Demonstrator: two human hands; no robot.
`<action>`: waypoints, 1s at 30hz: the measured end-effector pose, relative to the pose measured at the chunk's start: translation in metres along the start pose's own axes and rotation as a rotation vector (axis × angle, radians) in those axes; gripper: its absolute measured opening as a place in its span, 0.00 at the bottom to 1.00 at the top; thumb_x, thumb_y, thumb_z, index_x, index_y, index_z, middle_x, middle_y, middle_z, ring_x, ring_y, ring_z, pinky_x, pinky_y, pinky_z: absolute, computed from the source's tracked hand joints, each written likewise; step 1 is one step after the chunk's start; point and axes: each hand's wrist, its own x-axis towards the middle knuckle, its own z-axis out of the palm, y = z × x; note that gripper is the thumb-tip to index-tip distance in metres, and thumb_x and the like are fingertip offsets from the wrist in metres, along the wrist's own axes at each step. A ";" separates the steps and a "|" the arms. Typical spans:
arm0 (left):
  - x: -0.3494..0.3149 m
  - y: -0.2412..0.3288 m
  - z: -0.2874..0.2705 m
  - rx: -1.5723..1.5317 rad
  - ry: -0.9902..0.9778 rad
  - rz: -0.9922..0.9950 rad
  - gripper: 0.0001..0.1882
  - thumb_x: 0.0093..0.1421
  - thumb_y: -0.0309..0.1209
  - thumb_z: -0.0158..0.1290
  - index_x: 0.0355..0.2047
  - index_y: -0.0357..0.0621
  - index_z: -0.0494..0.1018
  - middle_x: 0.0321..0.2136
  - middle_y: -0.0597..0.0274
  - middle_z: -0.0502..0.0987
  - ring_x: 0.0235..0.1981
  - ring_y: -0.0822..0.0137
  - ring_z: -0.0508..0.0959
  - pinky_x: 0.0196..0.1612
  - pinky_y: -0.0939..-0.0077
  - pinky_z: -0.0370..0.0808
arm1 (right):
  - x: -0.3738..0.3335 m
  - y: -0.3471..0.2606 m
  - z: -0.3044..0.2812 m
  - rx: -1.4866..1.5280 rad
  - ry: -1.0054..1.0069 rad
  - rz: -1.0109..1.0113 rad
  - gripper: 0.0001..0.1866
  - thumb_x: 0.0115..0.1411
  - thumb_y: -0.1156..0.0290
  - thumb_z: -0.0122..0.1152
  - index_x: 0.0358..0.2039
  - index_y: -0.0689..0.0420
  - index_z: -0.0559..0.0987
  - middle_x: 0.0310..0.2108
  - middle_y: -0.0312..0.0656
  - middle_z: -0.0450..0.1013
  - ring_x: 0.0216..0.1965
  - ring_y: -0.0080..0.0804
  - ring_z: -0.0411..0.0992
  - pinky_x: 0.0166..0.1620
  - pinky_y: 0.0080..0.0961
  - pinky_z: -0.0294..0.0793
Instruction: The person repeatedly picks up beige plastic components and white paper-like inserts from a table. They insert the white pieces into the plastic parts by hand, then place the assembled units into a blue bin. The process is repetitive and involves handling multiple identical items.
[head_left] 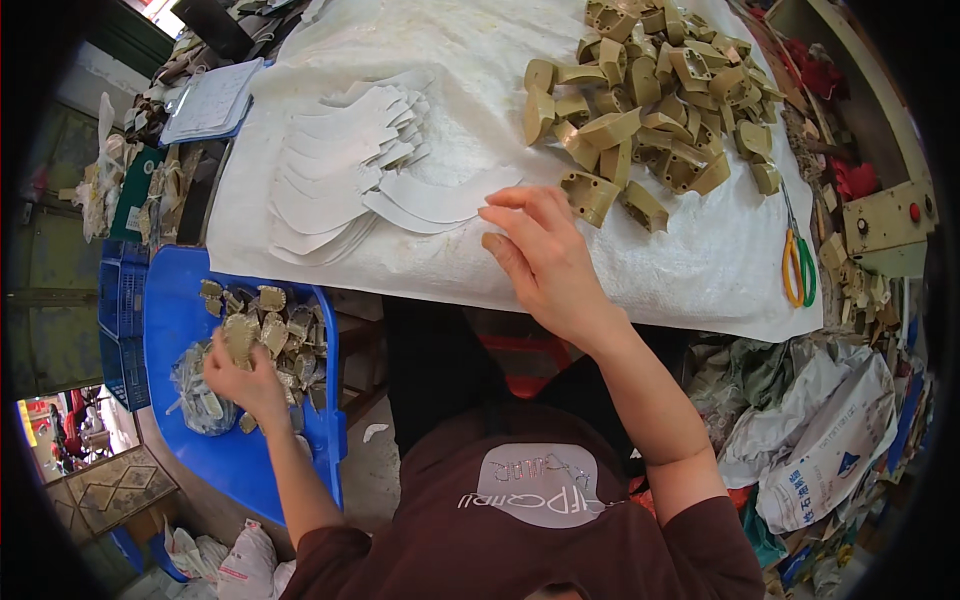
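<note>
Your left hand (245, 385) has its fingers and thumb closed around a beige-gold piece (240, 337), held over the blue bin (240, 470) at your left. Similar small pieces (273, 333) lie heaped below it, beside a clear plastic bag (206, 408) in the same bin. Your right hand (555, 265) hovers over the white-covered table (400, 268), thumb and forefinger apart, near the tip of a curved white sheet (440, 205); you cannot tell whether they touch. More such sheets (325, 190) fan out leftward. Beyond your right hand sit piled olive-gold parts (610, 130), then scissors (808, 272) near the table's right edge.
</note>
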 end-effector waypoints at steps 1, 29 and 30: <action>0.001 -0.006 -0.003 0.046 0.065 -0.014 0.30 0.48 0.25 0.57 0.54 0.41 0.66 0.45 0.46 0.65 0.47 0.52 0.65 0.52 0.62 0.61 | 0.003 0.002 0.004 -0.011 -0.002 -0.009 0.11 0.53 0.76 0.59 0.38 0.63 0.76 0.41 0.45 0.69 0.44 0.45 0.65 0.49 0.36 0.65; -0.023 0.203 0.019 -0.976 -0.094 0.509 0.22 0.46 0.16 0.49 0.45 0.35 0.70 0.46 0.47 0.72 0.53 0.48 0.69 0.57 0.55 0.64 | 0.026 -0.004 0.004 -0.355 0.093 -0.123 0.04 0.42 0.77 0.56 0.22 0.60 0.75 0.38 0.43 0.69 0.45 0.43 0.63 0.44 0.38 0.61; -0.022 0.204 0.021 -0.966 0.005 0.546 0.23 0.44 0.14 0.50 0.44 0.35 0.70 0.43 0.48 0.73 0.50 0.49 0.71 0.55 0.59 0.66 | 0.022 -0.003 0.009 -0.371 0.048 -0.127 0.03 0.43 0.77 0.56 0.22 0.60 0.75 0.38 0.44 0.69 0.45 0.43 0.62 0.44 0.38 0.61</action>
